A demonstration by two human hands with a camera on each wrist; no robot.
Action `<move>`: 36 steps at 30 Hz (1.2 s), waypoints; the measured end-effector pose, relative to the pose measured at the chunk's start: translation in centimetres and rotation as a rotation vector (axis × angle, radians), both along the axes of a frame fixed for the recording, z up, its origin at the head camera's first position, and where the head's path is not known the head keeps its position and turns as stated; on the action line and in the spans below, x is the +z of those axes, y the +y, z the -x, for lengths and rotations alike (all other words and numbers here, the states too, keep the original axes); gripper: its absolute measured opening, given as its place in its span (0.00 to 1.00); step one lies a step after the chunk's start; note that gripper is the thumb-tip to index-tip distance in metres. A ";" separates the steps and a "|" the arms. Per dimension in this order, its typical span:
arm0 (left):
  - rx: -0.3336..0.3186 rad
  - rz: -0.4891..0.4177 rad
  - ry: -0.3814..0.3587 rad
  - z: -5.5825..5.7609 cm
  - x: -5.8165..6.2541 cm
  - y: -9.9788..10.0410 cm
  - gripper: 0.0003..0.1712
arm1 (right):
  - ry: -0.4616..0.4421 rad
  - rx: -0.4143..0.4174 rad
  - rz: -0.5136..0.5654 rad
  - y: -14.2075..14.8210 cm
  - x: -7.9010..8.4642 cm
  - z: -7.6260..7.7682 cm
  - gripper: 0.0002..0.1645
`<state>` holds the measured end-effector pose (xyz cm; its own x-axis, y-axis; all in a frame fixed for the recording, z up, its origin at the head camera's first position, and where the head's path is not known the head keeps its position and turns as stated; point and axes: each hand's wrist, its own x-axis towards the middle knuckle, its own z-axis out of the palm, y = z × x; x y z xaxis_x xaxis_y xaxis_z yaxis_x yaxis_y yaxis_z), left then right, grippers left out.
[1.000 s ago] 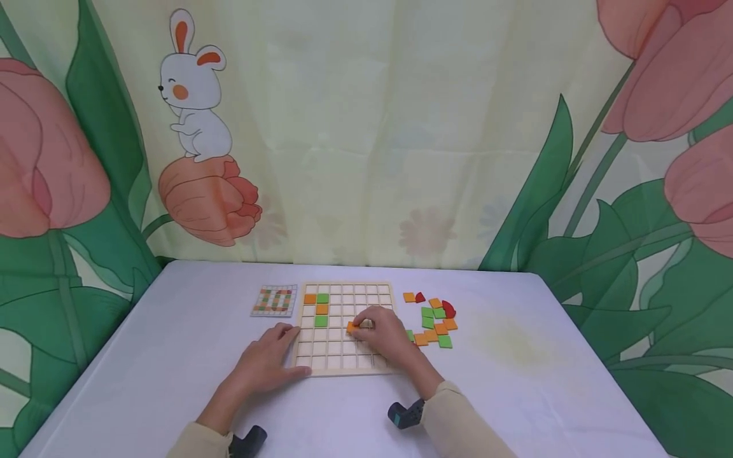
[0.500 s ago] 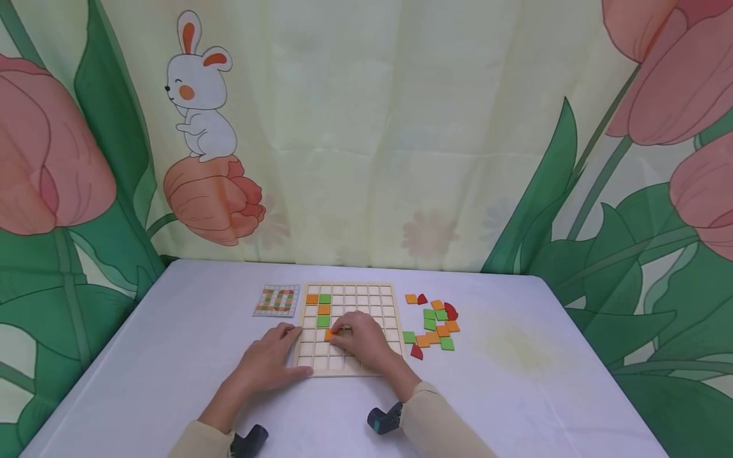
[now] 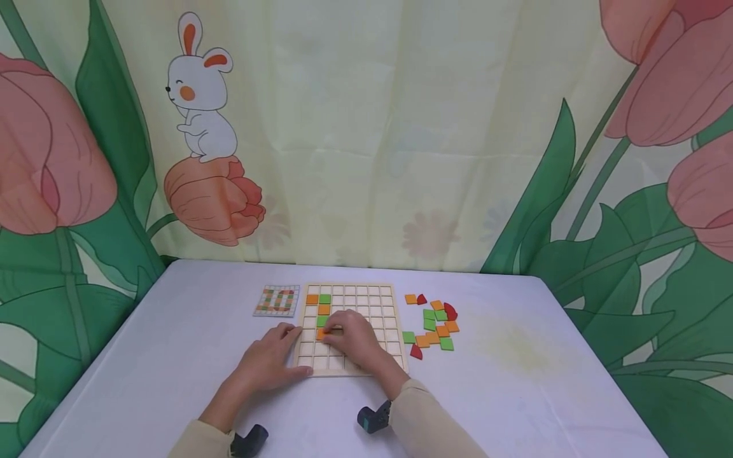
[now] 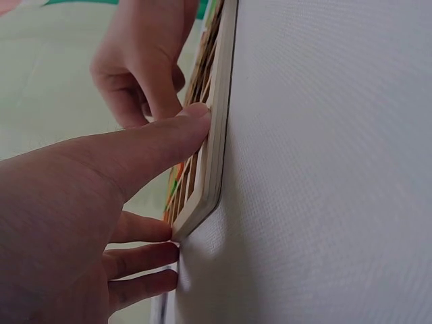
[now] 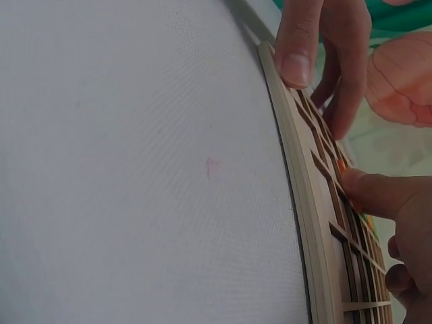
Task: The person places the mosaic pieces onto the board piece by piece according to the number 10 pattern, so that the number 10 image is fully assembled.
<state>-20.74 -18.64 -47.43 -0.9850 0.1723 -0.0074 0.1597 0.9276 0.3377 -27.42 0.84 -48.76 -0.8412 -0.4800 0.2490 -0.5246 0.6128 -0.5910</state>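
Note:
A pale wooden grid board [image 3: 352, 284] lies flat on the table. My left hand [image 3: 266, 362] rests at its near-left corner, thumb on the front rim and fingers along the left side. My right hand [image 3: 352, 337] reaches over the grid and pinches an orange square tile [image 3: 320, 334] at a cell in the second column; in the right wrist view, the thumb [image 5: 361, 185] touches it. Directly above that cell sits a green tile [image 3: 322, 321], then an orange tile [image 3: 323, 310] and another green tile [image 3: 324, 298]. One more orange tile [image 3: 312, 299] fills the top-left of this group.
Left of the board lies a printed pattern card [image 3: 277, 301]. On its right are loose orange tiles [image 3: 422, 341], green tiles [image 3: 446, 343] and red quarter-round pieces [image 3: 416, 352]. A patterned curtain [image 3: 343, 159] hangs behind the white table [image 3: 504, 394].
My right hand has moved left across the board, bringing the orange tile from the middle columns to the second column below the green tile. The left hand stays at the corner.

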 end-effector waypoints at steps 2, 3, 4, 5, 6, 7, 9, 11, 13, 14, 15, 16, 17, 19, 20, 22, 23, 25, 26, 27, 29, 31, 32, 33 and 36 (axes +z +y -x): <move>-0.005 0.003 0.003 0.0 -0.1 -0.1 0.50 | -0.007 -0.005 -0.012 -0.1 -0.1 0.0 0.04; -0.008 0.005 0.005 -0.1 -0.1 -0.1 0.50 | -0.010 -0.007 -0.018 -0.2 -0.1 0.0 0.04; -0.009 0.007 0.007 0.0 -0.1 -0.1 0.50 | -0.015 -0.011 -0.028 -0.2 -0.1 0.0 0.04; -0.010 0.009 0.008 0.0 -0.2 -0.1 0.50 | -0.022 -0.015 -0.034 -0.2 -0.1 0.0 0.04; -0.009 0.010 0.007 0.0 -0.2 -0.1 0.50 | -0.029 -0.019 -0.040 -0.2 -0.1 0.0 0.04; -0.010 0.010 0.008 0.0 -0.2 0.0 0.50 | -0.034 -0.023 -0.042 -0.1 0.0 0.0 0.04; -0.005 0.011 0.003 0.0 -0.1 0.1 0.50 | -0.048 -0.026 -0.041 0.1 0.0 0.0 0.04; -0.001 0.014 -0.001 0.0 0.0 0.1 0.50 | -0.067 -0.028 -0.030 0.3 0.1 0.0 0.04; 0.002 0.017 -0.005 0.0 0.0 0.2 0.50 | -0.082 -0.027 -0.018 0.6 0.1 -0.1 0.07; 0.004 0.018 -0.008 -0.1 0.1 0.2 0.50 | -0.092 -0.029 -0.011 0.7 0.2 -0.2 0.08; 0.005 0.016 -0.010 -0.1 0.1 0.2 0.50 | -0.102 -0.033 -0.001 0.9 0.2 -0.3 0.10; 0.004 0.013 -0.010 -0.2 0.2 0.2 0.50 | -0.111 -0.041 0.010 1.1 0.2 -0.4 0.11; 0.002 0.010 -0.009 -0.2 0.2 0.2 0.49 | -0.116 -0.048 0.018 1.3 0.3 -0.5 0.13; 0.001 0.005 -0.007 -0.2 0.3 0.2 0.49 | -0.116 -0.070 0.025 1.7 0.3 -0.6 0.13; 0.000 0.004 -0.006 -0.2 0.4 0.1 0.49 | -0.117 -0.083 0.028 1.9 0.4 -0.6 0.14; 0.000 0.007 -0.001 -0.2 0.4 0.1 0.49 | -0.112 -0.101 0.037 2.3 0.4 -0.7 0.13; -0.001 0.010 0.001 -0.2 0.5 0.1 0.49 | -0.109 -0.109 0.036 2.7 0.4 -0.7 0.13; -0.001 0.011 0.000 -0.2 0.5 0.1 0.49 | -0.105 -0.125 0.042 3.2 0.4 -0.8 0.13; -0.001 0.012 -0.001 -0.1 0.5 0.0 0.49 | -0.105 -0.133 0.045 3.6 0.3 -0.8 0.13; -0.001 0.011 0.000 -0.1 0.5 0.0 0.49 | -0.102 -0.140 0.045 3.9 0.3 -0.8 0.12; -0.005 0.007 -0.003 -0.1 0.5 0.0 0.50 | -0.095 -0.156 0.044 4.6 0.2 -0.8 0.12; -0.009 0.001 -0.004 -0.1 0.5 0.0 0.50 | -0.092 -0.172 0.043 5.2 0.2 -0.9 0.12; -0.010 -0.001 -0.005 -0.1 0.5 -0.1 0.50 | -0.091 -0.178 0.043 5.6 0.2 -1.0 0.12; -0.012 -0.005 -0.005 -0.1 0.5 -0.1 0.50 | -0.088 -0.185 0.044 5.9 0.2 -1.1 0.12; -0.020 -0.010 -0.002 -0.1 0.6 -0.1 0.50 | -0.091 -0.203 0.055 7.0 0.4 -1.3 0.12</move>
<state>-20.62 -18.74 -46.82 -0.9813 0.1925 -0.0070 0.1781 0.9206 0.3477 -26.12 7.83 -48.37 -0.9392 -0.2865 0.1892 -0.3372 0.6658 -0.6656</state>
